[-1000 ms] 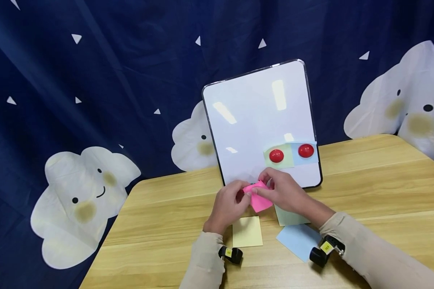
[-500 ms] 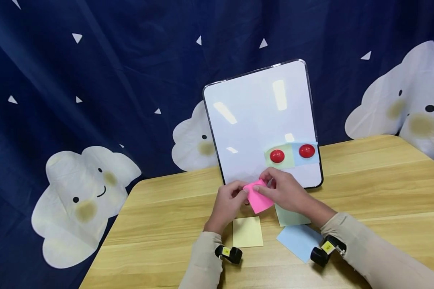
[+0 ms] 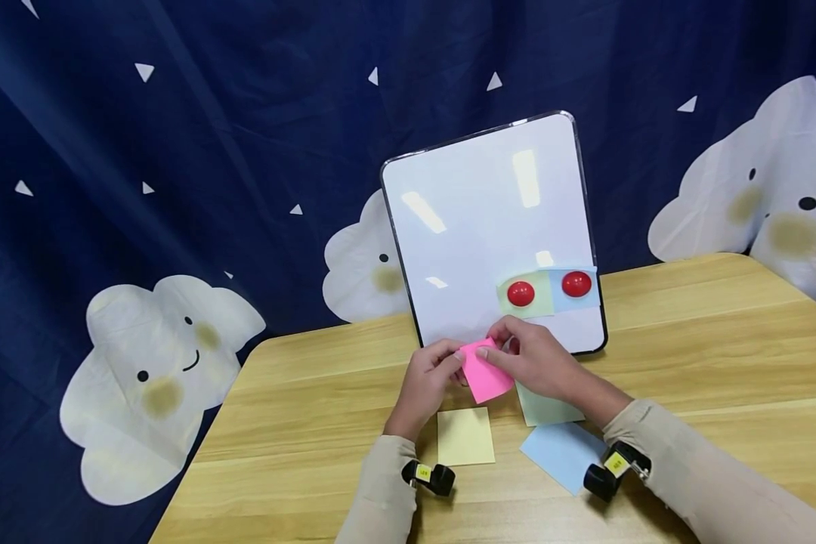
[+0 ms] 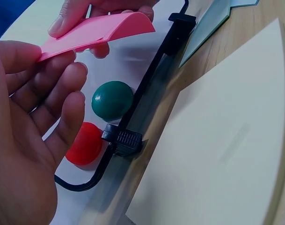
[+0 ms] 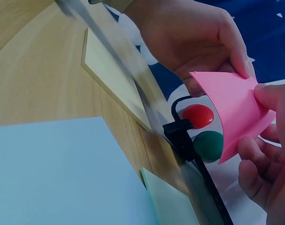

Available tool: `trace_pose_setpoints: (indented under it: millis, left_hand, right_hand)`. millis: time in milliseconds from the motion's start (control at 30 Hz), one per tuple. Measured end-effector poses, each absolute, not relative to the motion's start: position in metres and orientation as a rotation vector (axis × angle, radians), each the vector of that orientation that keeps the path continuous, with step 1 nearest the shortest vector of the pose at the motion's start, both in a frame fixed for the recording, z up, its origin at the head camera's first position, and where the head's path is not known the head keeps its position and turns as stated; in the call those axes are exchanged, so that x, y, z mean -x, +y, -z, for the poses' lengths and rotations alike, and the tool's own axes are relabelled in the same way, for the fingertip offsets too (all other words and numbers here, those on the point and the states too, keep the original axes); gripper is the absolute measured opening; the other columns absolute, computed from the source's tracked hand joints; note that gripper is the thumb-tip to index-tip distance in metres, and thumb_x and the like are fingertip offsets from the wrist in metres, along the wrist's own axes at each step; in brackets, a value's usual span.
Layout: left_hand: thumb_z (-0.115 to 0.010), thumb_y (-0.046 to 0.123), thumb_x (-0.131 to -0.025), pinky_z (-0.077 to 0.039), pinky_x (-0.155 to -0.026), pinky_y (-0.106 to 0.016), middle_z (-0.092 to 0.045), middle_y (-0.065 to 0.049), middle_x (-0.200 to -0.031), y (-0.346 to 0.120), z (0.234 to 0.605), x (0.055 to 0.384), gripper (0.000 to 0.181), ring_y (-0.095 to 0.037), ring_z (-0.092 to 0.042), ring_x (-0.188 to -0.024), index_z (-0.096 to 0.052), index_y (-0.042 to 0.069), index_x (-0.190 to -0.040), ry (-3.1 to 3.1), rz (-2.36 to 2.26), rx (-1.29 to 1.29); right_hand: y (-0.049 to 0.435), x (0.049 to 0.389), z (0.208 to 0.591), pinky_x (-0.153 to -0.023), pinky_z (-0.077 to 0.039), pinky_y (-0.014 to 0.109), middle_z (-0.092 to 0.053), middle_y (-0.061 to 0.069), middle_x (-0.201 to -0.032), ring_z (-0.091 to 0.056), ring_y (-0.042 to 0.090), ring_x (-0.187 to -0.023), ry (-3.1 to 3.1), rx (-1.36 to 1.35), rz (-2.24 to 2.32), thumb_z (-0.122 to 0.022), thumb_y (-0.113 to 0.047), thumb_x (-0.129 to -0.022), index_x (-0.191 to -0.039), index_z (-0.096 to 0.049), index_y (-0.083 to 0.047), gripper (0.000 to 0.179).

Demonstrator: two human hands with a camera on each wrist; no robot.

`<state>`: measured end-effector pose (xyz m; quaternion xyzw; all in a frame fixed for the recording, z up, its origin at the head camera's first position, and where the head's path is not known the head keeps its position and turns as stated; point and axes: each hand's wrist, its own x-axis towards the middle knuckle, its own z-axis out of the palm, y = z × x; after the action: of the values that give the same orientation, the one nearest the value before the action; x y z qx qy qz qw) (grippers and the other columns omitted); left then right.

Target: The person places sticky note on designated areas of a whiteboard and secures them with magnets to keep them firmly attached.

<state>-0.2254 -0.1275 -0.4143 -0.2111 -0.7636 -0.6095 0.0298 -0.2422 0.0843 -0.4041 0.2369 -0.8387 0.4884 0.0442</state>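
Observation:
Both hands hold a pink sticky note (image 3: pixel 487 379) in front of the whiteboard's lower edge. My left hand (image 3: pixel 427 378) pinches its left corner between thumb and fingers. At the opposite side, my right hand (image 3: pixel 537 361) grips it with the thumb on the near face. In the left wrist view the pink paper (image 4: pixel 102 33) bends in a curve and shows a second layer at its edge. Behind the hands, a green magnet (image 4: pixel 113 101) and a red magnet (image 4: pixel 84 143) sit low on the whiteboard (image 3: pixel 476 234), hidden in the head view.
Two red magnets (image 3: pixel 520 293) hold a light green note (image 3: pixel 542 304) and a blue note (image 3: pixel 555 299) on the board. On the wooden table (image 3: pixel 299 453) lie a yellow sticky pad (image 3: pixel 465 437), a light green pad (image 3: pixel 544 410) and a blue pad (image 3: pixel 561 455). Black clips (image 4: pixel 124 139) support the board.
The pink note has straightened and its face now shows more fully below the fingers. My left hand's fingers have shifted slightly toward its left corner. My right hand stays nearly still.

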Motion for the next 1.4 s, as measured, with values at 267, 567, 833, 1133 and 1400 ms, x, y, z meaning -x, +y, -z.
trace_pose_setpoints:
  millis: [267,567,833,1133,1400]
  left_hand:
    - [-0.049,0.012,-0.105,-0.055,-0.064,-0.030,-0.064,-0.010,-0.084,-0.1288,0.4166,0.2267,0.027,-0.021,-0.060,-0.071,-0.071,-0.002,-0.110,-2.336,1.869,0.692]
    - [-0.047,0.013,-0.106,-0.054,-0.064,-0.029,-0.064,-0.010,-0.085,-0.1293,0.4174,0.2264,0.028,-0.025,-0.060,-0.071,-0.070,-0.003,-0.110,-2.332,1.872,0.681]
    - [-0.048,0.007,-0.104,-0.055,-0.065,-0.033,-0.066,-0.009,-0.086,-0.1299,0.4171,0.2268,0.025,-0.021,-0.061,-0.072,-0.071,-0.002,-0.109,-2.334,1.861,0.676]
    - [-0.048,0.011,-0.104,-0.056,-0.069,-0.042,-0.066,-0.009,-0.089,-0.1319,0.4146,0.2264,0.028,-0.020,-0.061,-0.073,-0.070,-0.005,-0.111,-2.310,1.955,0.690]
    - [-0.047,0.021,-0.106,-0.056,-0.066,-0.034,-0.064,-0.009,-0.084,-0.1322,0.4149,0.2265,0.034,-0.026,-0.060,-0.072,-0.069,-0.005,-0.112,-2.294,1.988,0.695]
  right_hand:
    - [0.0849,0.2416,0.4033,-0.062,-0.049,0.030,-0.063,-0.002,-0.089,-0.057,0.019,-0.075,-2.594,-0.714,-1.502,-0.074,-0.031,-0.092,-0.104,-0.065,-0.013,0.024]
    - [0.0864,0.2430,0.4045,-0.061,-0.051,0.031,-0.064,0.000,-0.092,-0.059,0.019,-0.074,-2.595,-0.731,-1.529,-0.073,-0.032,-0.092,-0.107,-0.066,-0.012,0.026]
    - [0.0876,0.2437,0.4046,-0.063,-0.052,0.032,-0.064,0.001,-0.094,-0.059,0.019,-0.075,-2.595,-0.753,-1.537,-0.072,-0.031,-0.093,-0.108,-0.066,-0.012,0.025]
    - [0.0883,0.2436,0.4059,-0.060,-0.052,0.032,-0.064,0.002,-0.096,-0.058,0.020,-0.074,-2.587,-0.746,-1.565,-0.071,-0.031,-0.094,-0.108,-0.066,-0.012,0.025]
    - [0.0867,0.2439,0.4067,-0.060,-0.054,0.032,-0.065,0.004,-0.097,-0.060,0.020,-0.075,-2.578,-0.725,-1.557,-0.069,-0.028,-0.095,-0.110,-0.066,-0.010,0.023]
